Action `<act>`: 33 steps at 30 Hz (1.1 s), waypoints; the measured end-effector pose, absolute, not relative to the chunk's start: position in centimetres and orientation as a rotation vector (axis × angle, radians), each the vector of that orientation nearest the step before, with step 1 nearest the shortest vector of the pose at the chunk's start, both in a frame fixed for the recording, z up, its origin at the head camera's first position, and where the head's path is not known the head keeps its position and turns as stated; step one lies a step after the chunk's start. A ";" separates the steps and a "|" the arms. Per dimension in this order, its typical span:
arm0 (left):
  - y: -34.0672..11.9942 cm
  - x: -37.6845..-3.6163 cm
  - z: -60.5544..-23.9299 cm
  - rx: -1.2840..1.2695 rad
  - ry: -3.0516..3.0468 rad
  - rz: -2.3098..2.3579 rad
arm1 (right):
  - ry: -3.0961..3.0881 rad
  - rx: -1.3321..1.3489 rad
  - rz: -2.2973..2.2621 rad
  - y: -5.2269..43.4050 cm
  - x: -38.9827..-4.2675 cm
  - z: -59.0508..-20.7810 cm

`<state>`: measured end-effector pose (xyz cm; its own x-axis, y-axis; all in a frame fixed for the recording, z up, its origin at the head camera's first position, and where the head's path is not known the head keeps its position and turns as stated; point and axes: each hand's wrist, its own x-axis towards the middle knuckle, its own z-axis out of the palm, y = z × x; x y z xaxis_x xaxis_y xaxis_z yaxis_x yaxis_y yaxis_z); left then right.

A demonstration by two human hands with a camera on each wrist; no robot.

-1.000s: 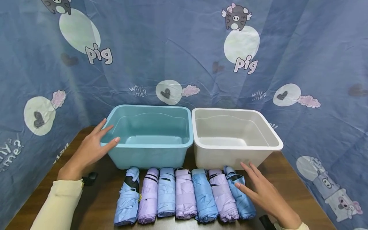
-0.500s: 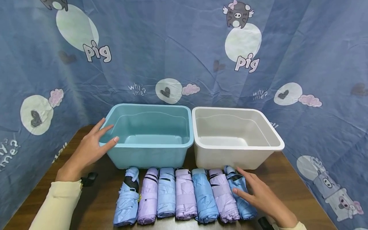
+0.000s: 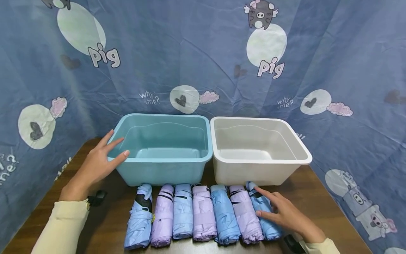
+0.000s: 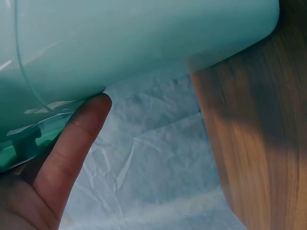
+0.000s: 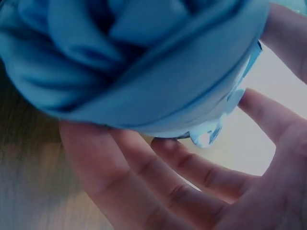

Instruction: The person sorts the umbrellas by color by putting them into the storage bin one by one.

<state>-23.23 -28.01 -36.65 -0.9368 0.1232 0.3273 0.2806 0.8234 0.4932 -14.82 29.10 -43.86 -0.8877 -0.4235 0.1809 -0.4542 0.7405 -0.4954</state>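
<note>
Several folded umbrellas [image 3: 203, 211], light blue and lilac in turn, lie in a row on the brown table [image 3: 317, 208]. My right hand [image 3: 276, 210] rests on the rightmost blue umbrella [image 3: 268, 227], fingers nearly straight and pointing left, thumb against its left side. In the right wrist view the blue umbrella [image 5: 134, 62] fills the frame above my spread fingers [image 5: 192, 187]. My left hand [image 3: 95, 165] lies flat against the left rim of the empty teal bin [image 3: 158, 160]. The left wrist view shows one finger [image 4: 76, 139] touching the teal bin [image 4: 144, 43].
An empty white bin [image 3: 253, 173] stands right of the teal bin, touching it, just behind the umbrella row. A blue cartoon-print cloth [image 3: 190, 53] hangs behind and along both sides. Bare table wood [image 4: 259, 143] shows left of the teal bin.
My right hand has slid left and down from the white bin's front onto the rightmost blue umbrella. The left hand stays on the teal bin's rim.
</note>
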 end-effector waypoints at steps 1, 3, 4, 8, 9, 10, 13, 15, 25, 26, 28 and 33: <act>-28.0 -23.2 -36.6 -0.304 -2.724 -0.797 | -2.877 0.746 0.851 29.1 -14.9 -43.9; -28.1 -23.3 -36.4 -0.297 -2.726 -0.791 | -2.884 0.784 0.869 29.3 -15.1 -43.8; -28.1 -23.3 -36.4 -0.295 -2.728 -0.791 | -2.888 0.798 0.884 29.3 -15.2 -43.8; -28.2 -23.3 -36.3 -0.295 -2.731 -0.787 | -2.914 0.819 0.941 29.6 -15.6 -43.7; -28.2 -23.3 -36.3 -0.296 -2.729 -0.785 | -2.921 0.819 0.958 29.7 -15.7 -43.6; -28.2 -23.4 -36.2 -0.296 -2.727 -0.783 | -2.929 0.817 0.977 29.7 -15.8 -43.6; -28.3 -23.3 -36.1 -0.289 -2.725 -0.779 | -2.948 0.812 1.009 29.6 -15.9 -43.4; -28.3 -23.2 -36.1 -0.284 -2.728 -0.779 | -2.938 0.822 1.010 29.5 -15.9 -43.5; -28.1 -23.1 -36.5 -0.300 -2.733 -0.791 | -2.906 0.738 1.017 29.5 -15.2 -44.3; -28.1 -23.1 -36.5 -0.301 -2.730 -0.792 | -2.908 0.720 1.018 29.5 -15.1 -44.3; -28.1 -23.1 -36.4 -0.300 -2.726 -0.792 | -2.907 0.686 1.014 29.5 -15.0 -44.3; -28.0 -23.1 -36.4 -0.285 -2.740 -0.798 | -2.878 0.626 0.951 29.4 -14.5 -43.9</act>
<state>-23.14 -28.03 -36.42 -0.9435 0.1114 0.3120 0.2615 0.8285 0.4951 -14.48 29.43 -43.89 -0.9171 -0.3619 0.1672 -0.3903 0.7294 -0.5618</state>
